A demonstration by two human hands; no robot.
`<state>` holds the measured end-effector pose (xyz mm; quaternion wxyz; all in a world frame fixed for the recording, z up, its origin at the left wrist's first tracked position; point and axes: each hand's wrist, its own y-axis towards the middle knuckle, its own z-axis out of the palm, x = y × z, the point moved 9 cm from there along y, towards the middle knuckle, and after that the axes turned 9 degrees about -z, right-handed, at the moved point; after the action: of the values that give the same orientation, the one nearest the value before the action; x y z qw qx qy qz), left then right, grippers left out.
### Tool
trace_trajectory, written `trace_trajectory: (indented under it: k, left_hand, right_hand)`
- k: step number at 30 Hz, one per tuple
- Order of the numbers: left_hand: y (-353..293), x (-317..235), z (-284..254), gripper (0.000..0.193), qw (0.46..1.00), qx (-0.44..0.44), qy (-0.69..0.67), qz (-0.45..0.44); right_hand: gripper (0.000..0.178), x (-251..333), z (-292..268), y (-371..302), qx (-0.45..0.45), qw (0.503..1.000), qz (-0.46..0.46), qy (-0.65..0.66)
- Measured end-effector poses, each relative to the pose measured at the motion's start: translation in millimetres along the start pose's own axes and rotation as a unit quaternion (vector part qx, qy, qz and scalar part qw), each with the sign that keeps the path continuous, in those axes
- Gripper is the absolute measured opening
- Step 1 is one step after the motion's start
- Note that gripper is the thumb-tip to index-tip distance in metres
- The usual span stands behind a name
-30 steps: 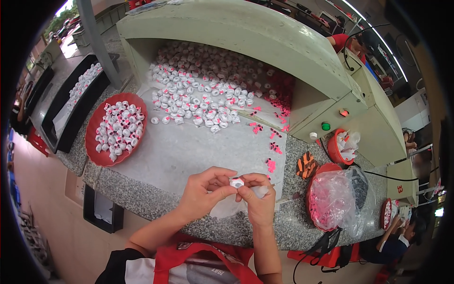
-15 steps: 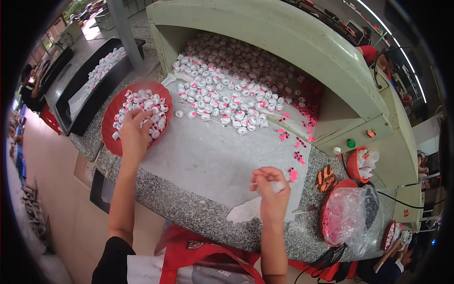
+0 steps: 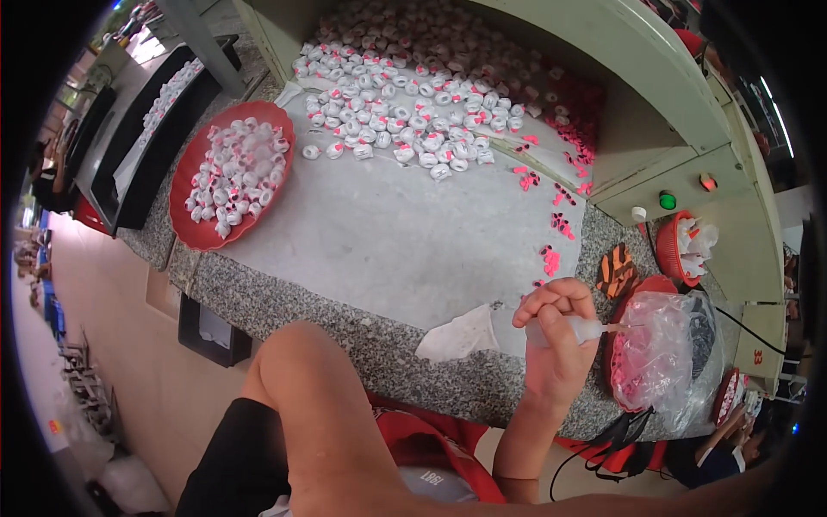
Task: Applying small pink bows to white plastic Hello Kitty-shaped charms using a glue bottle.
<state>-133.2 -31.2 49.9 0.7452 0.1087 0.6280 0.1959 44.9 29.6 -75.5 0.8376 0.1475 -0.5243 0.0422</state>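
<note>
Left arm bent, left hand unseen, state unclear; right hand grips a bottle near the tabletop's front edge.

Left hand gone from red bowl, out of view; bottle nozzle now visible

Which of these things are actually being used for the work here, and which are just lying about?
Seem part of the work:
translucent bottle, held in the right hand
white pieces with pink parts, heaped
red bowl of similar pieces
small pink pieces

Probably just lying about:
orange-and-black striped item
black bin below the speckled worktop
</note>
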Motion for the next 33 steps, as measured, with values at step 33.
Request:
trace_trajectory:
  k: [33]
  left_hand:
    - [-1, 178, -1, 0.054, 0.766, 0.007, -0.582, -0.274]
  right_hand:
    - [0.016, -55, -27, -53, 0.124, 0.839, -0.004, -0.529]
